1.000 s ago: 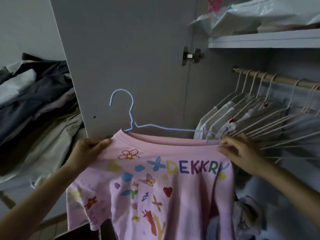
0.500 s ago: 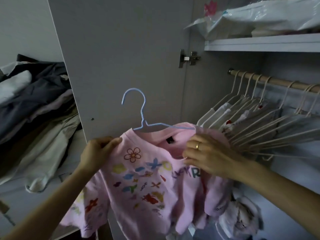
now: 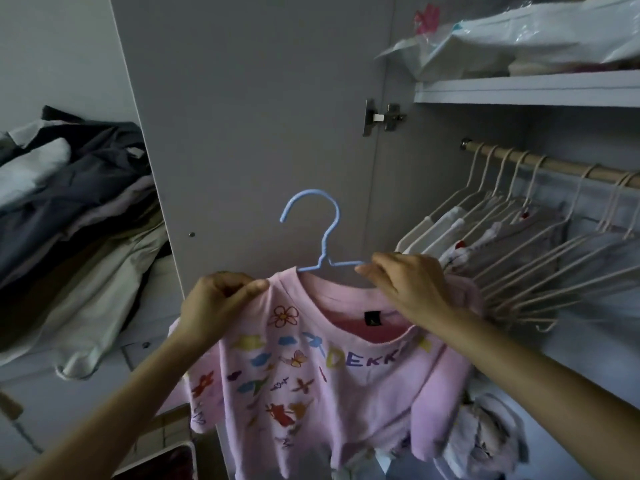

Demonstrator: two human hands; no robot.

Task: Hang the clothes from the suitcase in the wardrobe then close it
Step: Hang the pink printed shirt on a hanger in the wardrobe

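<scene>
A pink T-shirt (image 3: 311,375) hangs in front of the person, held up by both hands. It has flowers, butterflies and coloured letters drawn on the front. A small black tag sits inside the neck.

The left hand (image 3: 218,303) pinches the cloth at the left side of the neck, with the fingers curled round the edge. The right hand (image 3: 405,289) grips the right shoulder of the shirt, and its fingertips touch the blue hanger (image 3: 318,233) there. The hanger's arms go down into the neck hole, and its hook sticks up above the shirt, open to the left. The shirt is not on the rail yet; it is out in front of the wardrobe, near the open door.

Behind the hook is the grey wardrobe door (image 3: 249,116), swung open, with a metal hinge (image 3: 382,117) on its right edge.

To the right, inside the wardrobe, a wooden rail (image 3: 554,166) holds a row of pale hangers (image 3: 519,254) with clothes on them. Above the rail is a white shelf (image 3: 526,90) with plastic bags (image 3: 519,39) lying on it.

Far to the left, beside the door, lies a pile of dark and light clothes (image 3: 76,209).
</scene>
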